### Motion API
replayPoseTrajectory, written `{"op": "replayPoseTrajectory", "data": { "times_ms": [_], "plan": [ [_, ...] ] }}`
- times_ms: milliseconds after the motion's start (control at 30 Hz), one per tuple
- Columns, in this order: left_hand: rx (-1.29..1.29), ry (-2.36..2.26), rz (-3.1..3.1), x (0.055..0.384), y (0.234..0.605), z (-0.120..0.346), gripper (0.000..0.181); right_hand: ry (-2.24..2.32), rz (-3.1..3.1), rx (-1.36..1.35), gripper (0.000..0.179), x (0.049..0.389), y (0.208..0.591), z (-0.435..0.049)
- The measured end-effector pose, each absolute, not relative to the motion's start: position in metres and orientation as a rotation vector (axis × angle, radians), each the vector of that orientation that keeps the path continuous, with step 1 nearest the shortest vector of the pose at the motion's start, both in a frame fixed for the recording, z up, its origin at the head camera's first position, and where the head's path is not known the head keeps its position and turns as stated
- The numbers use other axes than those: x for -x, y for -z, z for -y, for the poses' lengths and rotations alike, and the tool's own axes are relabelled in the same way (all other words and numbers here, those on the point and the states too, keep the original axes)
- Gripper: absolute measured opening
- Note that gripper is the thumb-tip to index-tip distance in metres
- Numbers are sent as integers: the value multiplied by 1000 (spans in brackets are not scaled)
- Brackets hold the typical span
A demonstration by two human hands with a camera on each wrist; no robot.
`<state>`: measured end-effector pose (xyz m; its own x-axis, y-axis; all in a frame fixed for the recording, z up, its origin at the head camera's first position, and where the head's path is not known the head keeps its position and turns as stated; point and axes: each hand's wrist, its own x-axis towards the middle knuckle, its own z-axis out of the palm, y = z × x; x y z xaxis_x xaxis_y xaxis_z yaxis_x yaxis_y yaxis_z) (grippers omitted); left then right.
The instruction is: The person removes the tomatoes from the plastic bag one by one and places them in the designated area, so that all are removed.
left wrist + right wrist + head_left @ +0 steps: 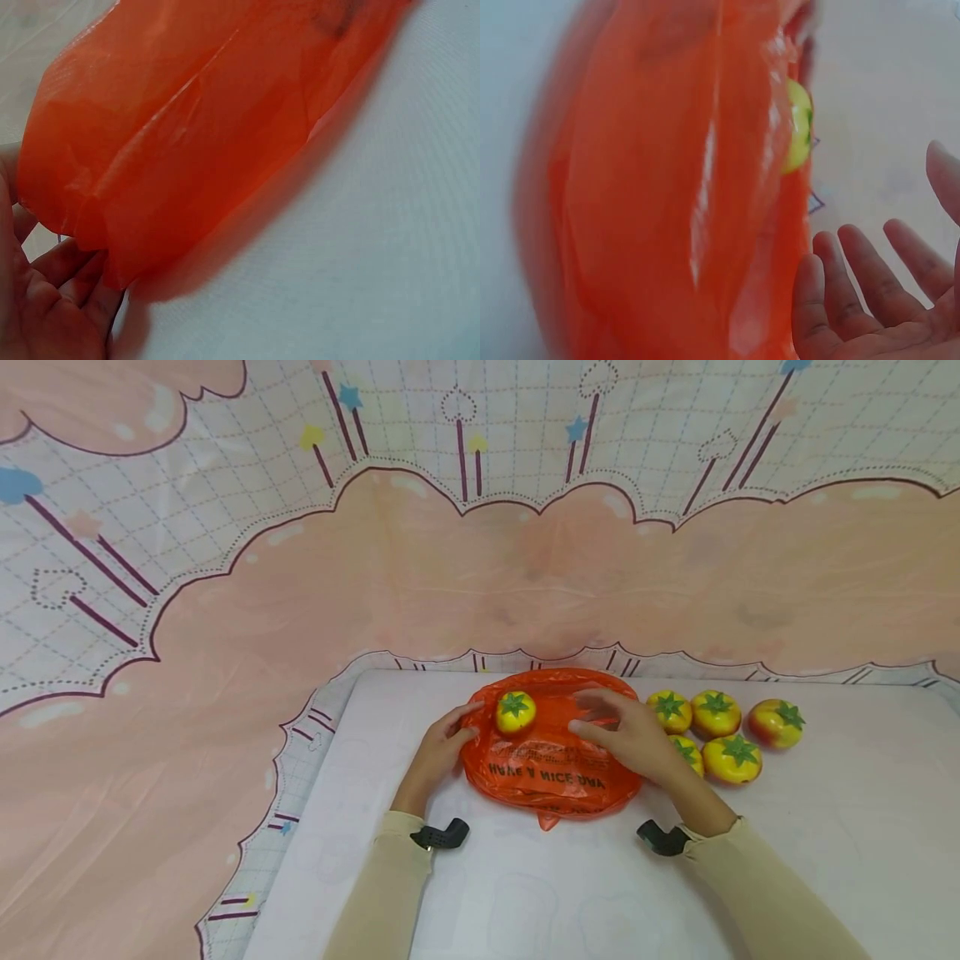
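An orange-red plastic bag (551, 760) lies spread on the table with its mouth open and printed lettering upside down. One yellow toy tomato (515, 713) with a green star-shaped top sits inside it, towards the back left; the right wrist view shows part of the tomato (799, 127) past the bag's edge. At the bag's left rim, my left hand (438, 752) holds the plastic, its fingers (67, 274) bent at the edge. My right hand (633, 735) hovers over the bag's right side with fingers spread and nothing in them, beside the bag in the right wrist view.
Right of the bag, several more yellow-red tomatoes (732, 759) sit in a cluster, partly behind my right hand. One redder tomato (775, 723) lies at the far right of them. The white table (570, 893) meets a pink patterned cloth (525, 585) behind.
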<state>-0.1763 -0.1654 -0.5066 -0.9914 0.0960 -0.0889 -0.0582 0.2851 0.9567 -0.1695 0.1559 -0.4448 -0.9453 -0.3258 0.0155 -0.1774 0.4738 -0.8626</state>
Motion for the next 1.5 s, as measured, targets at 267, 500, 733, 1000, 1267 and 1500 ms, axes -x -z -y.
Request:
{"op": "replayPoseTrajectory", "data": {
  "times_ms": [267,500,733,1000,1267,1500],
  "plan": [
    [-21,-1796,-2403,176,505,164,39,1457,-2578,438,68,174,452,-139],
    [-16,-1798,-2403,176,505,165,39,1482,-2560,424,69,177,455,-123],
    [-14,-1789,-2405,176,505,165,40,1497,-2576,402,69,181,460,-107],
    [2,-1784,-2406,176,504,165,40,1430,-2615,292,70,183,467,-91],
    [-2,-1792,-2391,177,505,165,39,1450,-2635,244,68,186,473,-82],
    [-12,-1779,-2401,176,504,166,39,1444,-2632,191,70,191,478,-75]
  ]
}}
